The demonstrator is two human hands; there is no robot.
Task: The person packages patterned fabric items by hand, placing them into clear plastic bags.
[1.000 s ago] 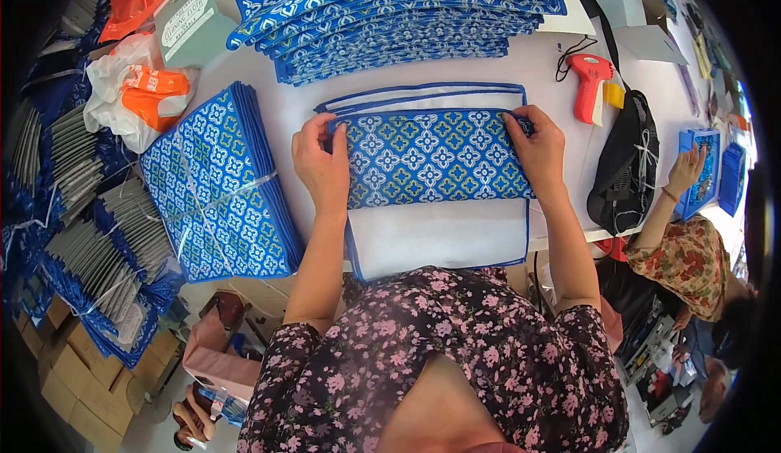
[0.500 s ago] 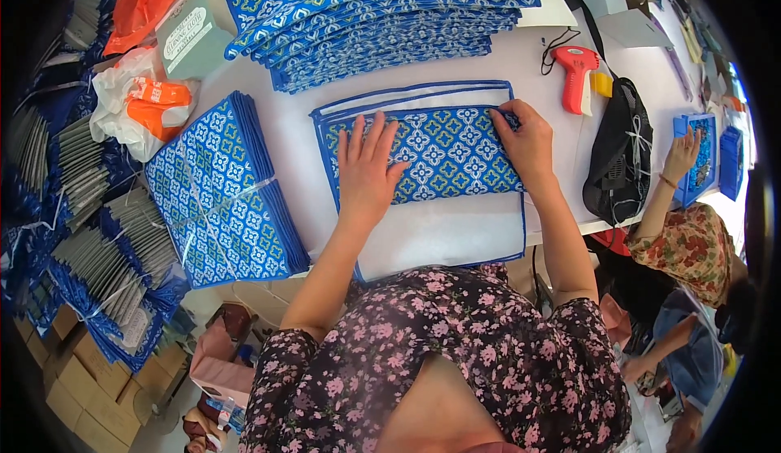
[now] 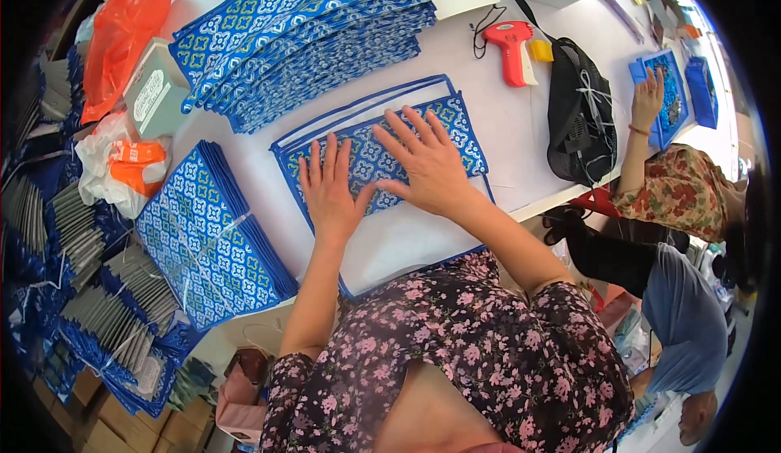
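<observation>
My left hand (image 3: pixel 332 196) and right hand (image 3: pixel 429 166) pressed flat, fingers spread and gripping nothing, on the folded blue patterned bag (image 3: pixel 382 156), lying mid-worktop (image 3: pixel 521 135), stack of matching bags (image 3: pixel 309 34) beyond

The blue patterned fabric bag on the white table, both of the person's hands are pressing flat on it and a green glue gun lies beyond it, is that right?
Not quite: the glue gun is orange-red, not green. The head view shows it beyond the blue patterned fabric bag on the white table, with the left hand and right hand pressing flat on the bag.
</observation>
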